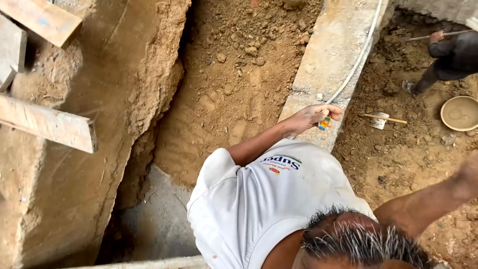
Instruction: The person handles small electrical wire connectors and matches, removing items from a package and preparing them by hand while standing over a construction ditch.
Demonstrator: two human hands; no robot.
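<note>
white shirt (259,199), brown dirt (234,74), grey concrete beam (328,55), yellow-orange sm. object (324,122)

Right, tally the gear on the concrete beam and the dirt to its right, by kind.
Round pan: 1
Short wooden-handled tool: 1
White hose: 1
Long thin rod: 1
Small yellow item, held in a co-worker's hand: 1
Total: 5

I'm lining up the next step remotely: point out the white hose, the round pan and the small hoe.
white hose (359,56), head view, mid-length on the concrete beam.
round pan (446,106), head view, left rim.
small hoe (388,119), head view, wooden handle.
</note>
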